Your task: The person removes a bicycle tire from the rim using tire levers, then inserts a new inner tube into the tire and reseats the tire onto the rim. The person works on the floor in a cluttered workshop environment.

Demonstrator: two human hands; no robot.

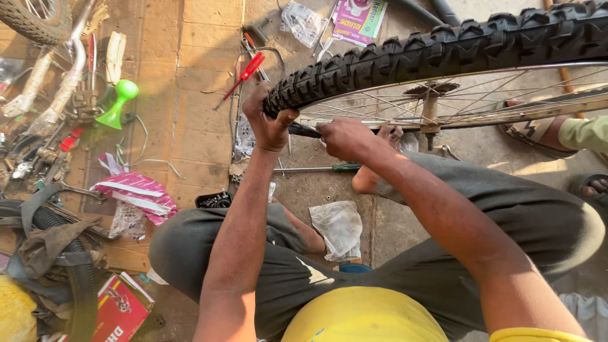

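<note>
- Currently you are crouching on the ground with a bicycle wheel (443, 88) lying across the upper right of the view, its knobby black tyre (405, 54) on the metal rim (481, 79), spokes and hub (430, 95) showing through.
- Your left hand (269, 120) is closing over the near end of the tyre, thumb hooking across the tread and fingers wrapping round the far side; it is gripping the rubber, not lying flat.
- Your right hand (345, 138) is sitting just beside the left one, fingers curling shut around a dark tool (305, 130) whose tip is pointing toward the tyre edge beneath your left thumb. Whether that tip is under the bead, you cannot tell from this angle.
- A green-handled screwdriver (320, 168) is lying on the concrete below your hands, near your bare foot (367, 180).
- A red-handled screwdriver (244, 73) is resting on the cardboard sheet (190, 95) behind your left hand.
- A crumpled clear plastic bag (339, 227) is lying between your knees.
- A green plastic horn (119, 104) is lying at the left, among loose metal parts and cables.
- A pink-and-white wrapper (136, 193) is lying near your left knee; a red carton (120, 310) is sitting at the lower left.
- Another person's sandalled foot (538, 130) and pale sleeve (582, 133) are showing at the right edge.
</note>
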